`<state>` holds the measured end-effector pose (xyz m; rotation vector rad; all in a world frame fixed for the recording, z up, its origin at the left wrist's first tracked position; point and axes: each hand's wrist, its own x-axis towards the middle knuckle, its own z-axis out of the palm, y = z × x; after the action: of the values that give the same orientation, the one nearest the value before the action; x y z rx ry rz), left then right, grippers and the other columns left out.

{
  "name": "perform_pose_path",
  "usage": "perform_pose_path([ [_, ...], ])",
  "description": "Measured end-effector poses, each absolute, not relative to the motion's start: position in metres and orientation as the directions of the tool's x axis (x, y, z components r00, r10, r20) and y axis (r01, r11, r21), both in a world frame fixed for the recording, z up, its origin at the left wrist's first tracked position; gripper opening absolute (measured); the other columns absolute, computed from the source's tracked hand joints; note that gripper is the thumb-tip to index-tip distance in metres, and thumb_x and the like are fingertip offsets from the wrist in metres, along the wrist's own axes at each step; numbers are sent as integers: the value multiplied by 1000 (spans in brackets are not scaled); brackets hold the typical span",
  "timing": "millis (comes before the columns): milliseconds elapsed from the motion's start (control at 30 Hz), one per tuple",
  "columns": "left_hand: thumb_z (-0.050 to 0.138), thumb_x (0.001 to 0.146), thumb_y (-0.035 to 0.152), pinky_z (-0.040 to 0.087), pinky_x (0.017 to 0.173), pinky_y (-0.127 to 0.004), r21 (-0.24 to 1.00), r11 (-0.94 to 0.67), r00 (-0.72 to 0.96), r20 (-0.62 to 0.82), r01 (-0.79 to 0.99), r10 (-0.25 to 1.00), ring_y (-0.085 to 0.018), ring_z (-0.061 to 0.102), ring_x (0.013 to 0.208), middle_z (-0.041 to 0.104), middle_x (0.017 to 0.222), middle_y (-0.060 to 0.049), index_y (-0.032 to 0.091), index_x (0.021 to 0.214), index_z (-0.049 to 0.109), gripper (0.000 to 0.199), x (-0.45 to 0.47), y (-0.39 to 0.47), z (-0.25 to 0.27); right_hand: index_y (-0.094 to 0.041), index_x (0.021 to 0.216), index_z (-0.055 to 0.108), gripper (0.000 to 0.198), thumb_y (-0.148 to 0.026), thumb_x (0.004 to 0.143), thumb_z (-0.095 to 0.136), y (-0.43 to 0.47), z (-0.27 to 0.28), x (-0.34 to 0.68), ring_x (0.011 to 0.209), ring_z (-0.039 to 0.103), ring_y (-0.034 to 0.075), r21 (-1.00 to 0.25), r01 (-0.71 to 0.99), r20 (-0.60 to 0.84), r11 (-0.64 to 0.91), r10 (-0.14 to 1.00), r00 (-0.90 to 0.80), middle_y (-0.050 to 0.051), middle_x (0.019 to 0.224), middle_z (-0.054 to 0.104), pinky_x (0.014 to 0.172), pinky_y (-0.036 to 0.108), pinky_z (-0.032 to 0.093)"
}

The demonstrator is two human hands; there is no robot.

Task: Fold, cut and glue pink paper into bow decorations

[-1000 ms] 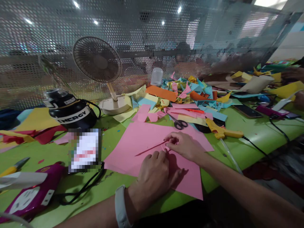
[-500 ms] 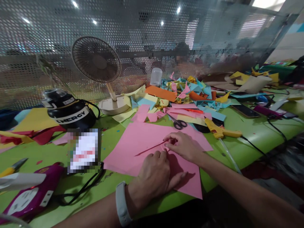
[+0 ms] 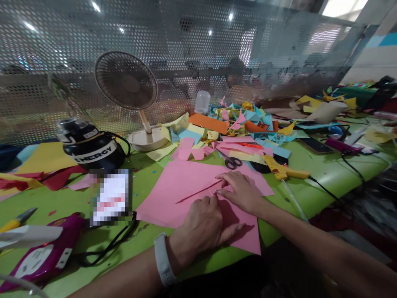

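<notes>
A large pink paper sheet (image 3: 182, 180) lies under both hands on the green table. A thin, dark pink strip (image 3: 198, 191), perhaps folded paper, slants across it. My right hand (image 3: 240, 191) has its fingertips at the strip's upper right end, bent as if pinching it. My left hand (image 3: 203, 223), with a pale band (image 3: 164, 258) on its wrist, rests on the sheet. Its fingers are curled, close to the right thumb, and its own thumb sticks out to the right. What the left fingertips hold, if anything, is hidden. Black-handled scissors (image 3: 233, 162) lie just beyond the right hand.
A yellow glue gun (image 3: 281, 169) with a cable lies at the right. Coloured paper scraps (image 3: 245, 120) are heaped at the back. On the left are a fan (image 3: 127, 80), a black bottle (image 3: 93, 149), a phone (image 3: 110, 198) with blurred screen and a purple device (image 3: 46, 252).
My right hand's fingers have shifted slightly along the strip's end and are a little straighter. My left hand stays almost in place. The whole view has shifted slightly.
</notes>
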<state>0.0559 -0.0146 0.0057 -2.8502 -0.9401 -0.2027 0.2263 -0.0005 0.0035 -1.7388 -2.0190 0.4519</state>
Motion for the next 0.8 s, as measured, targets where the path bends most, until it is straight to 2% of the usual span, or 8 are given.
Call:
perform_pose_path([
  [133,15,93,65,46,55,-35,-71,-801,802,129,595,584,-23,59,64,62,74,-16,8,79,67,79,55,-14,8,-24,123,59,35,-32,89,55,-5,8,234,109,51,27,-501,858,74,111,994,-85,7,109,66,93,43,36],
  [267,22,93,64,47,55,-35,-57,-803,804,82,593,588,-25,62,65,63,77,-16,8,83,67,73,55,-12,11,-22,114,64,33,-27,81,65,-1,19,241,106,55,25,-528,846,31,69,998,-62,6,104,68,92,41,38],
  [367,23,93,64,47,55,-34,-76,-808,812,58,584,581,-26,63,67,64,77,-17,9,79,67,72,56,-11,15,-18,100,68,26,-25,75,68,7,27,243,86,62,19,-619,784,-4,46,998,-62,6,92,70,74,30,45],
  [467,23,93,63,46,53,-33,-109,-803,809,33,586,586,-25,62,65,64,76,-18,8,77,68,72,57,-11,18,-16,76,67,16,-30,71,72,16,30,241,58,59,14,-684,729,-146,-19,983,-111,1,64,66,52,23,40],
  [567,25,94,60,45,54,-33,-117,-807,814,41,579,579,-24,61,64,65,76,-18,9,79,68,69,57,-11,19,-16,57,61,26,-34,69,76,24,29,239,43,52,11,-697,714,-285,-66,939,-192,-2,43,55,44,22,38],
  [700,26,93,61,45,55,-33,-91,-810,815,44,580,578,-24,62,66,65,79,-17,10,78,67,67,56,-10,18,-17,52,56,33,-35,64,82,32,32,242,39,52,10,-710,675,-445,-201,871,-209,-4,40,53,42,20,44],
  [800,28,94,60,45,57,-33,-89,-797,800,-13,597,600,-25,65,70,67,84,-18,10,83,68,65,56,-10,22,-17,53,55,33,-30,63,84,35,37,246,37,51,9,-710,630,-537,-316,821,-193,-5,39,53,43,20,48],
])
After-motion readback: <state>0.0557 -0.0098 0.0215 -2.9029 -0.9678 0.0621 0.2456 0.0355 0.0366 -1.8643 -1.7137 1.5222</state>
